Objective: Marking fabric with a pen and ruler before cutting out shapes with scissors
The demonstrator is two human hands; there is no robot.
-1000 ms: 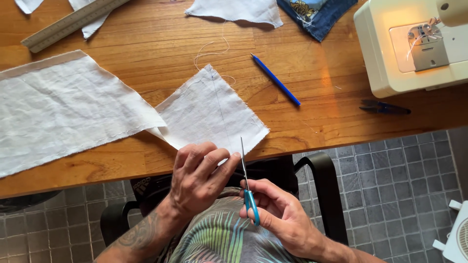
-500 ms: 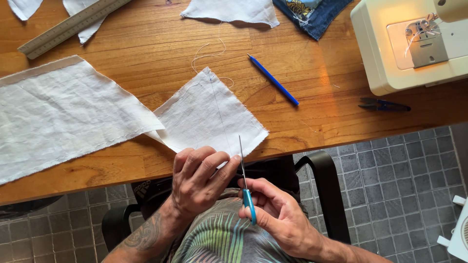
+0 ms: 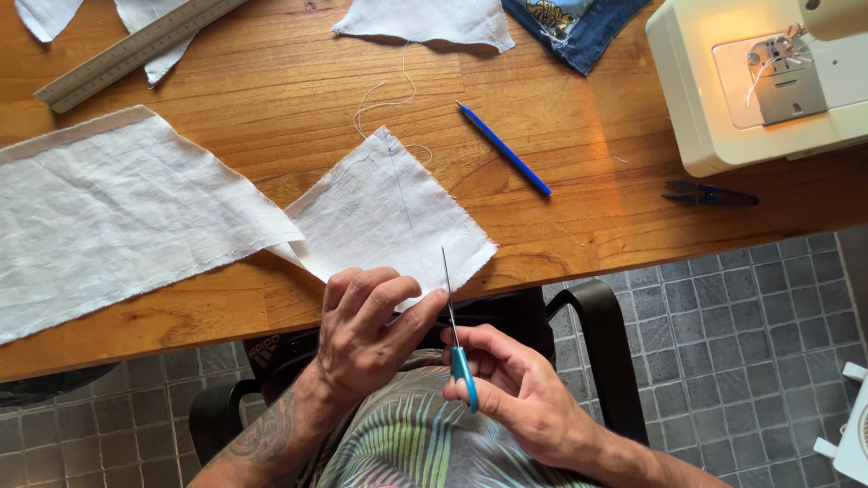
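While both hands (image 3: pixel 371 330) stay, scissors (image 3: pixel 455 339) remain upright.

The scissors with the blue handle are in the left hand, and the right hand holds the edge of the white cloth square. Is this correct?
Not quite: the head view shows the hands swapped. The scissors are in the right hand, and the left hand holds the cloth square.

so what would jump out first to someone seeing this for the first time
First the two hands at the table's near edge: the left hand pinches the corner of a square white cloth while the right hand holds blue-handled scissors, blades pointing up at the cloth's edge. Next, the cream sewing machine with its lit needle area at the far right, and a long white fabric strip spread on the left.
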